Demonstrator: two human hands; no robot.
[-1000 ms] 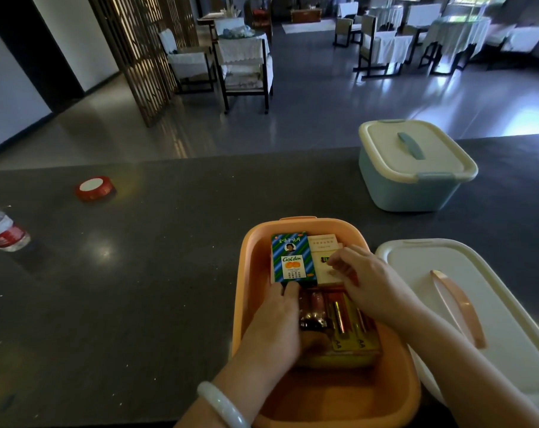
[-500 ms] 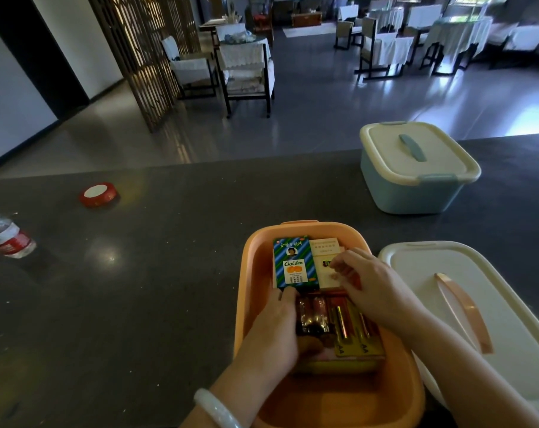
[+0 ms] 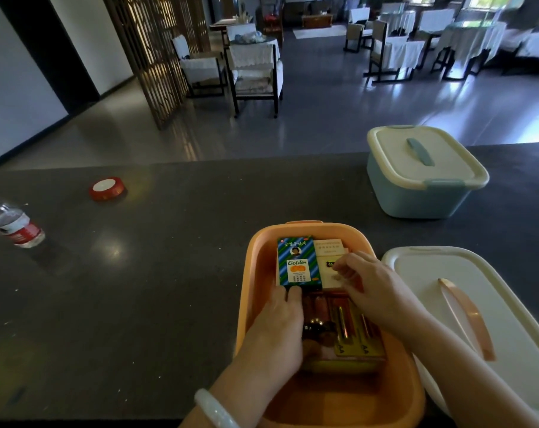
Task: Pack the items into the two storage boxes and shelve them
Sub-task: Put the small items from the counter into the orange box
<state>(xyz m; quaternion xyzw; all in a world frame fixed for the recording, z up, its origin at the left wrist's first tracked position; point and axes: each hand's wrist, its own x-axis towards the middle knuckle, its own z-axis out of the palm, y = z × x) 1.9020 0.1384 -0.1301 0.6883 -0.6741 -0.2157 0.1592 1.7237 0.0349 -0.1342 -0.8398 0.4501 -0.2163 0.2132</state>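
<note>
An open orange storage box (image 3: 255,273) sits on the dark counter in front of me. At its far end lie a green and blue striped "Golden" carton (image 3: 297,262) and white cartons (image 3: 328,248); a yellow pack of AA batteries (image 3: 354,338) lies nearer me. My left hand (image 3: 277,329) is inside the box, its straight fingers touching the Golden carton's near edge and its thumb over the battery pack. My right hand (image 3: 376,288) has curled fingertips pinching the nearer white carton. The orange box's white lid (image 3: 431,288) lies to the right. A blue storage box (image 3: 422,193) stands lidded at the far right.
A red tape roll (image 3: 107,188) and a lying water bottle (image 3: 12,223) are on the counter's far left. The counter's far edge runs across the middle of the view, with chairs and tables on the floor beyond.
Both hands stay inside the orange box. My right fingertips have shifted slightly on the white carton; the view has drifted a little.
</note>
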